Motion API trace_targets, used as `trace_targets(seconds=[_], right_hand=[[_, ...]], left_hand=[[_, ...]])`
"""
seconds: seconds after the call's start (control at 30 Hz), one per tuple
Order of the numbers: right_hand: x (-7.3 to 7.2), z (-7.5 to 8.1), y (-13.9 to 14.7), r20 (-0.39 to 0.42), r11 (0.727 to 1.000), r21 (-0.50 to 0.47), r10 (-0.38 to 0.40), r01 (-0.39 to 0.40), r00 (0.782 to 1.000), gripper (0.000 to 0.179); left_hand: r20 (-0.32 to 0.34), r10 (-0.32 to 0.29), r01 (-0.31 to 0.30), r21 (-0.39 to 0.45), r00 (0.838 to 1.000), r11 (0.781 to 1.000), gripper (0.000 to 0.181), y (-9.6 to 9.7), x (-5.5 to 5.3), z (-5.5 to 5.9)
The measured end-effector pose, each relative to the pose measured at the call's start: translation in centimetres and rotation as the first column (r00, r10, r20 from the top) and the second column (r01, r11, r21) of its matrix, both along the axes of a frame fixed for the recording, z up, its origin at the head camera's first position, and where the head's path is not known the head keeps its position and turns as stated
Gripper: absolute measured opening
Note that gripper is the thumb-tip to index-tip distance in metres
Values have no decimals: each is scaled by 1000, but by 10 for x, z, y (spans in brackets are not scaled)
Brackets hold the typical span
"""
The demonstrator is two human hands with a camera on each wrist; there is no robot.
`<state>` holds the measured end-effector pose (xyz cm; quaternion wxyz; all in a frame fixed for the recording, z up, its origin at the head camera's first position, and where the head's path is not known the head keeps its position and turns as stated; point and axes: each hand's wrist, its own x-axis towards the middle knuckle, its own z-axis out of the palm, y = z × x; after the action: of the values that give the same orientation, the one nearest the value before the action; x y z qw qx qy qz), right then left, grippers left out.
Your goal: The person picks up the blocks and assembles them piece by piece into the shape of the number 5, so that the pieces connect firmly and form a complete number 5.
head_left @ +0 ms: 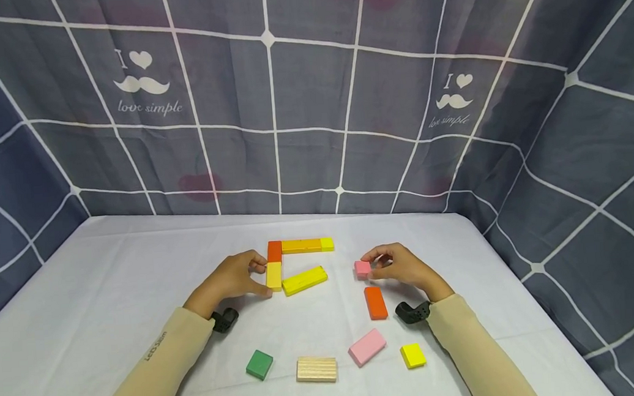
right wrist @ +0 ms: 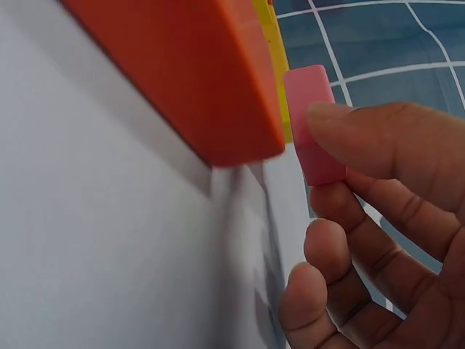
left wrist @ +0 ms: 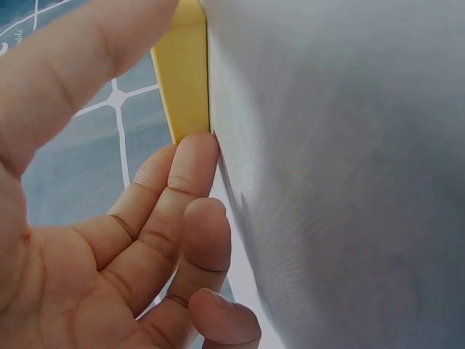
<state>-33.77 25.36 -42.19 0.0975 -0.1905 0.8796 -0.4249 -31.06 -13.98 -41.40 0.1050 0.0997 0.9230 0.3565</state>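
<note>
The small pink block [head_left: 362, 270], with a squarish face, is pinched between thumb and fingers of the right hand [head_left: 401, 267]; whether it touches the desk [head_left: 134, 266] cannot be told. The amber-yellow block [head_left: 274, 277], oblong and smooth, lies on the desk, its far end meeting an orange-red block [head_left: 274, 251]; the left hand [head_left: 238, 276] holds it at its outer side by thumb and fingertips.

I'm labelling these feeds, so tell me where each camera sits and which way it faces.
Head: on the head, facing forward and down at the white table; left hand, right hand and both sleeves show.
Left wrist: on that wrist, facing a yellow block; the left hand shows.
Right wrist: on that wrist, facing a small pink block; the right hand shows.
Head and right wrist share that small pink block.
</note>
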Motion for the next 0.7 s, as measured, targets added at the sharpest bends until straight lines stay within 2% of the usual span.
trace_targets(seconds=[0.27, 0.7], right_hand=[[-3, 3, -13, 3, 998, -13, 58, -58, 998, 32], [-8, 13, -38, 50, 992, 48, 112, -114, 992, 29]], left_hand=[[5, -3, 3, 1, 1000, 1000, 61, 0, 0, 2], [6, -15, 15, 6, 1000, 1000, 60, -3, -3, 1]])
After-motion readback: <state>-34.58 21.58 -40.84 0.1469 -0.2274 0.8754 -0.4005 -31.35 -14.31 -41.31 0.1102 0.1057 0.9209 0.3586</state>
